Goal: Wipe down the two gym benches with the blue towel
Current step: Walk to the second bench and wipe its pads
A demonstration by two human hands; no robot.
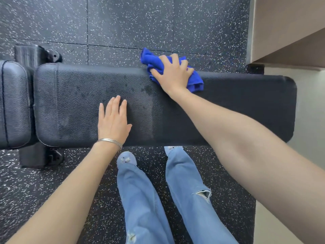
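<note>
— Head view: where's the blue towel [148,59]?
— Bunched under the right hand [173,74], fingers curled round it, at the black bench [246,103] far edge. Nearer, the left hand [112,120] lies flat, fingers straight; speckled rubber floor [123,23] beyond both fingertips.

We wear thin silver bangles [110,141] stacked at the wrist of our left hand [112,120]. Both forearms [61,191] are bare. Our jeans [140,199] are light blue and loose, with an open frayed tear [202,193] on the right leg and a smaller frayed patch [131,237] on the left. The light blue toes [126,159] carry small white and dark marks.
</note>
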